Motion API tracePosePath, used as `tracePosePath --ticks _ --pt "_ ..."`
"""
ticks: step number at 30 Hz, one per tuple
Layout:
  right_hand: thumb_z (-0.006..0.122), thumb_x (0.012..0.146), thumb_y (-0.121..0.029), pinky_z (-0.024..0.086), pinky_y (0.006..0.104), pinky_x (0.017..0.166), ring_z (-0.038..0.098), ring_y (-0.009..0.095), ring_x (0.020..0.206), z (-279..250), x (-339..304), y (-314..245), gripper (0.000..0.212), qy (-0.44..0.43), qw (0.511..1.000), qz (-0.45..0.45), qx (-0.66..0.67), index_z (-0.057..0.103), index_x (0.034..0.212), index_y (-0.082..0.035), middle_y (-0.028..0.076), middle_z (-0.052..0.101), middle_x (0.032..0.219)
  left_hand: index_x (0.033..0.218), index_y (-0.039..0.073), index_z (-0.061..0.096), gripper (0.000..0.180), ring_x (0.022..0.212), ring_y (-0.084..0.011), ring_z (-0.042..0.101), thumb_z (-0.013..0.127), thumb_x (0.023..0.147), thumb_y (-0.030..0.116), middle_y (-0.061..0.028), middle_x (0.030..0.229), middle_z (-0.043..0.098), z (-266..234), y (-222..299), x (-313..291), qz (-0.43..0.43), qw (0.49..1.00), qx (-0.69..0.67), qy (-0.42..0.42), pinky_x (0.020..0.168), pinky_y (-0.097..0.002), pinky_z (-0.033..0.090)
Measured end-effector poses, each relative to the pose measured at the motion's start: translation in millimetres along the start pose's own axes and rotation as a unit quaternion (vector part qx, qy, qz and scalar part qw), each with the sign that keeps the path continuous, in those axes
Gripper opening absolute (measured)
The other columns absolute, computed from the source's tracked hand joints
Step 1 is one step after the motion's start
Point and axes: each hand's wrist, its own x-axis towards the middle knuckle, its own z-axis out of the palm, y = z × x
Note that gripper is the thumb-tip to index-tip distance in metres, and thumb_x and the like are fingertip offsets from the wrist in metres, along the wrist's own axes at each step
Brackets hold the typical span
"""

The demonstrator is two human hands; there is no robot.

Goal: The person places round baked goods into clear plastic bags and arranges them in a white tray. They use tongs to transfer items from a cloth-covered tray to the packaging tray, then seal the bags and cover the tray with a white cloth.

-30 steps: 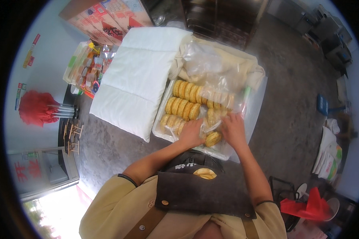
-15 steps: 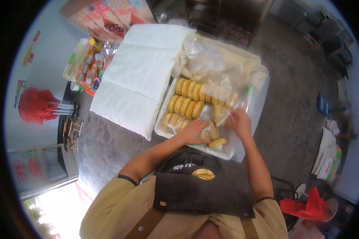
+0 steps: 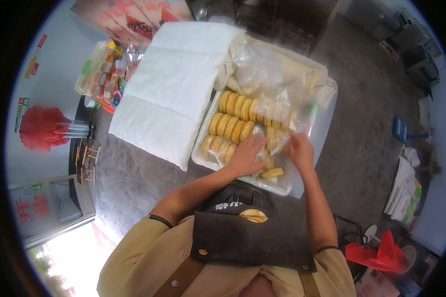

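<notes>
Before me is a white tray (image 3: 197, 157) of round golden flatbreads (image 3: 229, 127) standing on edge in rows. Clear plastic sheeting (image 3: 277, 105) covers part of them, crumpled at the far and right side. My left hand (image 3: 247, 157) lies over the near rows, its fingers spread on the plastic and breads. Toward the tray's right side, my right hand (image 3: 301, 151) has its fingers closed on an edge of the plastic. One flatbread (image 3: 272, 173) lies apart near the front right corner. What lies beneath my left palm is hidden.
A white quilted pad (image 3: 166, 89) lies left of the tray. Beige cloth (image 3: 307, 74) is bunched at its far side. Farther left stands a crate of bottles and packets (image 3: 109, 79). A red folded umbrella (image 3: 44, 128) is by the wall. White sacks (image 3: 404, 190) lie at right.
My left hand has shifted slightly forward and its fingers have spread over the breads. My right hand stays nearly in place at the plastic.
</notes>
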Motion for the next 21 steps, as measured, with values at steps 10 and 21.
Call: tracePosePath --ticks 10,21 --pt "0.073 0.085 -0.012 0.048 0.0489 0.102 0.06 0.037 0.115 0.1 10.9 -19.6 0.032 0.021 0.993 -0.11 0.034 0.075 0.115 -0.002 0.011 0.069 0.115 0.155 0.01 0.049 0.086 0.142 -0.0443 0.048 0.084 0.079 0.031 -0.0249 0.158 0.046 10.2 3.9 -4.5 -0.002 0.997 -0.047 -0.065 0.117 -0.0506 0.042" --pt "0.078 0.085 -0.025 0.052 0.05 0.073 0.068 0.039 0.078 39.1 39.4 -1.4 0.027 -0.006 1.0 0.025 0.001 0.074 0.082 0.001 0.02 0.071 0.083 0.154 0.011 0.053 0.08 0.14 -0.0449 0.048 0.082 0.081 0.03 -0.026 0.152 0.049 15.2 -0.3 -7.8 0.034 0.995 -0.017 -0.087 0.116 -0.0521 0.041"
